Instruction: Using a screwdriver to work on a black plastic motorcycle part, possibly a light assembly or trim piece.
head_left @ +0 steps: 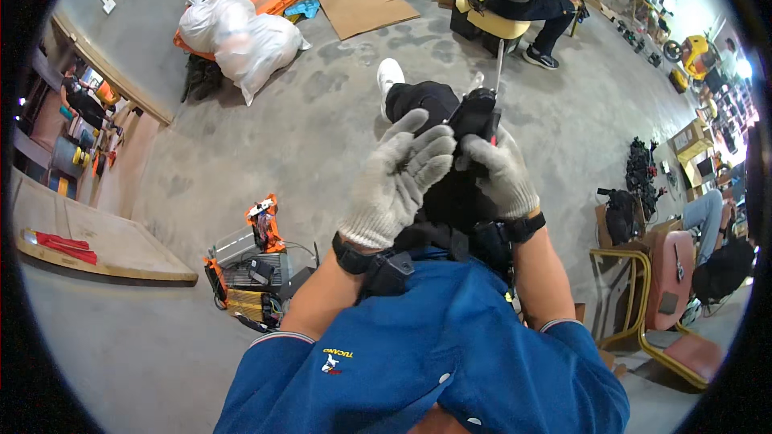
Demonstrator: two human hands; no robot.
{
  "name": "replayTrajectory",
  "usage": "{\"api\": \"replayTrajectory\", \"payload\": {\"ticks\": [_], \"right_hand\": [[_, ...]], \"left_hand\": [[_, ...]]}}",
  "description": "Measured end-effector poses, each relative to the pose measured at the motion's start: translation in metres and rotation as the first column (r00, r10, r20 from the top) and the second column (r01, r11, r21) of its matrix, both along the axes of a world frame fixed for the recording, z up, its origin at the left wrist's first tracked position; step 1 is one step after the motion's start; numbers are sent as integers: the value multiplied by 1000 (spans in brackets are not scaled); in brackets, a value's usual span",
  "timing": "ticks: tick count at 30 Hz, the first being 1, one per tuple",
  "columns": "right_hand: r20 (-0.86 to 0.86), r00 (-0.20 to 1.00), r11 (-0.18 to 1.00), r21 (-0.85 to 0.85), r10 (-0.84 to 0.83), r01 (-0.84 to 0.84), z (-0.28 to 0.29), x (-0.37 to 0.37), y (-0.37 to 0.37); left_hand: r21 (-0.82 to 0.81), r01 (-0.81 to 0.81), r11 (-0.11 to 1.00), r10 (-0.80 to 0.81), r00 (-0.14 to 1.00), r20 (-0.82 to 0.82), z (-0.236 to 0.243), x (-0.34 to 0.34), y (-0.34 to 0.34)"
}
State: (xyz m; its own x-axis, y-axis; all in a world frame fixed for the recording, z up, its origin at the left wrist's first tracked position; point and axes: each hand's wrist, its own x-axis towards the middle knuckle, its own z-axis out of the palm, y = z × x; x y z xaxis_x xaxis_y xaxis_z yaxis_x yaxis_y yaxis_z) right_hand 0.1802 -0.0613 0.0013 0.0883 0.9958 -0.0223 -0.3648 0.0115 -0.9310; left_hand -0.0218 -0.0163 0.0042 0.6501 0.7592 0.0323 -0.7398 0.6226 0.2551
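Observation:
Both my hands wear pale grey knit gloves and are raised over my lap. My left hand (pixel 400 175) has its fingers apart and palm turned up, with nothing in it, just left of a dark object. My right hand (pixel 500 170) is closed round what looks like a screwdriver (pixel 499 72), its thin metal shaft pointing away from me and a bit of red showing at the handle. Against the right hand's fingers is a black part (pixel 474 112) with a rounded top. Its lower portion merges with my dark trousers, and its kind is unclear.
Orange-and-black machine parts (pixel 257 269) lie on the floor at left, near a board (pixel 104 241) bearing red-handled pliers. White sacks (pixel 237 36) and flat cardboard (pixel 366 2) are ahead. A person sits on a yellow stool (pixel 497 24). A red chair (pixel 669 281) stands right.

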Motion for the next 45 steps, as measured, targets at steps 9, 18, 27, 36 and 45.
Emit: {"api": "replayTrajectory", "payload": {"ticks": [9,18,27,36,45], "right_hand": [[-123,989,996,45,-77,83,-19,22,19],[-323,942,991,119,90,-54,-6,10,24],[-390,897,978,94,207,-185,-1,10,22],[-304,928,976,90,214,-196,-7,17,26],[-301,950,987,159,81,-33,-11,29,28]], "left_hand": [[-150,171,974,-206,940,-272,-34,3,6],[-37,200,979,-203,973,-110,-22,20,0],[73,240,968,-219,950,-221,-8,27,6],[93,326,941,-290,917,-274,-12,28,12],[-9,293,956,-286,927,-243,-15,15,11]]}}
